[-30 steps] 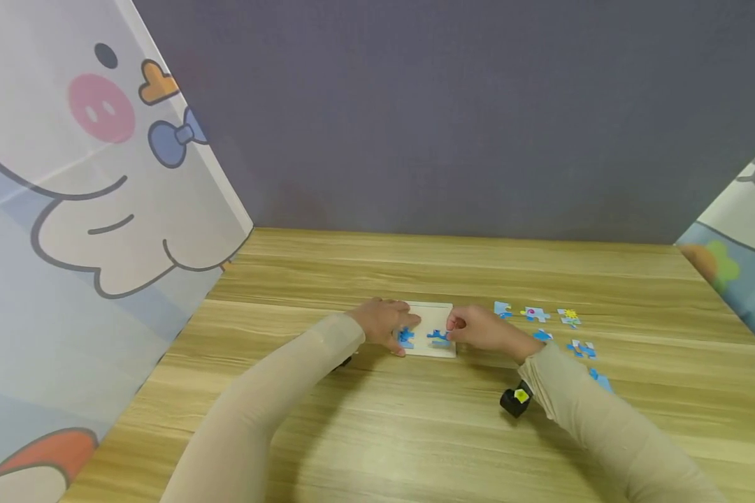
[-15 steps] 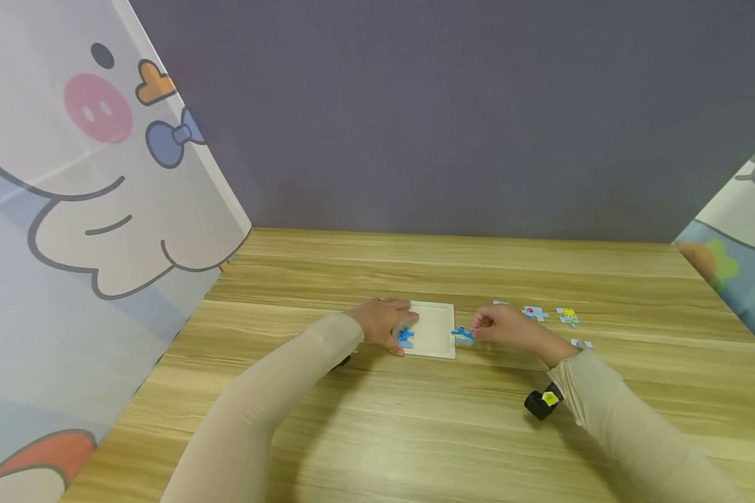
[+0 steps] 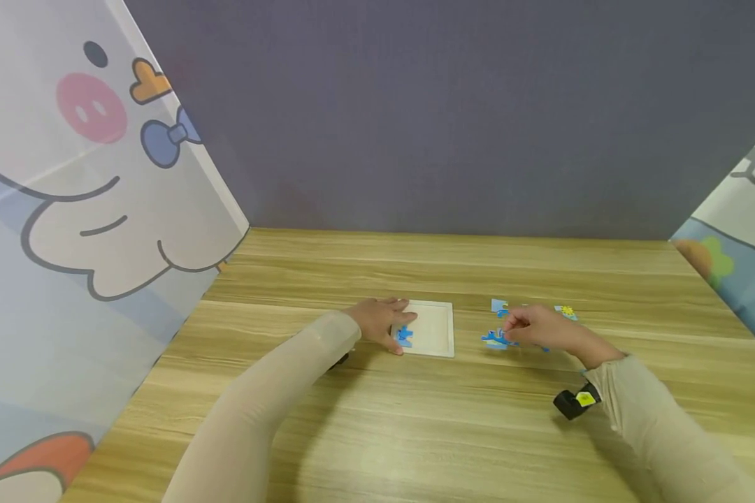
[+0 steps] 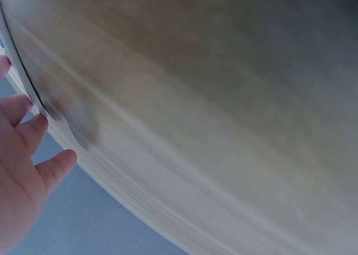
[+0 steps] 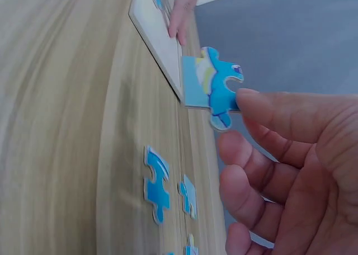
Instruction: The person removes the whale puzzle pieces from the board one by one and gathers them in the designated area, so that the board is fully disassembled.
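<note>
My right hand [image 3: 544,330] pinches a blue jigsaw piece [image 5: 215,87] between thumb and finger, held above the table to the right of the white puzzle tray [image 3: 437,328]. The left hand [image 3: 377,323] rests with spread fingers on the tray's left edge. Inside the tray, at its lower left, lies one blue jigsaw piece [image 3: 405,336] beside my left fingers. In the left wrist view only the fingertips [image 4: 56,165] at the tray's edge show. Part of the loose pieces is hidden behind my right hand.
Several loose jigsaw pieces lie right of the tray, among them a blue-and-white piece [image 3: 499,306] and one with a yellow sun [image 3: 566,311]. A black wrist camera [image 3: 575,402] hangs under my right wrist. A grey panel [image 3: 440,119] stands behind the wooden table [image 3: 377,433].
My right hand has carried the pinched jigsaw piece from over the tray to the right, toward the loose pieces. The left hand has stayed on the tray.
</note>
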The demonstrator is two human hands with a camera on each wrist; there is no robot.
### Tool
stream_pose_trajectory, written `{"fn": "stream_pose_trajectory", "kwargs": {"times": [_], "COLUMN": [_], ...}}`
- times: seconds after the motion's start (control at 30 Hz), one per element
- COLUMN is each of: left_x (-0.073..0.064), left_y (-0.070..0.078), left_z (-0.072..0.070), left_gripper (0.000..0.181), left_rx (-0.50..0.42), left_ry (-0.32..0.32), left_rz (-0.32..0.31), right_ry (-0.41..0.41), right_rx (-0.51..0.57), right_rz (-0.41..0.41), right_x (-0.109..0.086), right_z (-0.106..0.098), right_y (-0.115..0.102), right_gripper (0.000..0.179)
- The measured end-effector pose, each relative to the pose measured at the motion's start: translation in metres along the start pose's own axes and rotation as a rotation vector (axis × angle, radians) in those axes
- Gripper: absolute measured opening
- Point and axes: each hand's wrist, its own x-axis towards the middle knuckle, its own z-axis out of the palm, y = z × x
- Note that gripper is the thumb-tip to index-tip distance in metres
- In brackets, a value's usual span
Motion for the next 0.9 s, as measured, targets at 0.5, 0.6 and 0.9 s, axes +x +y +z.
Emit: {"fn": "stream_pose_trajectory", "kwargs": {"times": [0.5, 0.6, 0.9], "left_x": [-0.002, -0.003, 0.001], "left_y": [0.003, 0.002, 0.001], "left_z": [-0.003, -0.003, -0.001], "left_gripper": [0.083, 0.083, 0.085], "left_rx": [-0.031, -0.035, -0.024], "left_ry": [-0.034, -0.031, -0.038], "left_rz": [-0.044, -0.047, -0.061], "right_ry": [-0.021, -0.030, -0.074], "right_rx": [0.022, 0.040, 0.017], "right_rz": [0.016, 0.021, 0.032], "right_x": [-0.008, -0.009, -0.017], "right_z": [-0.007, -0.008, -0.012], "right_y": [0.010, 0.013, 0.023], "right_gripper": [0.010, 0.010, 0.009]}}
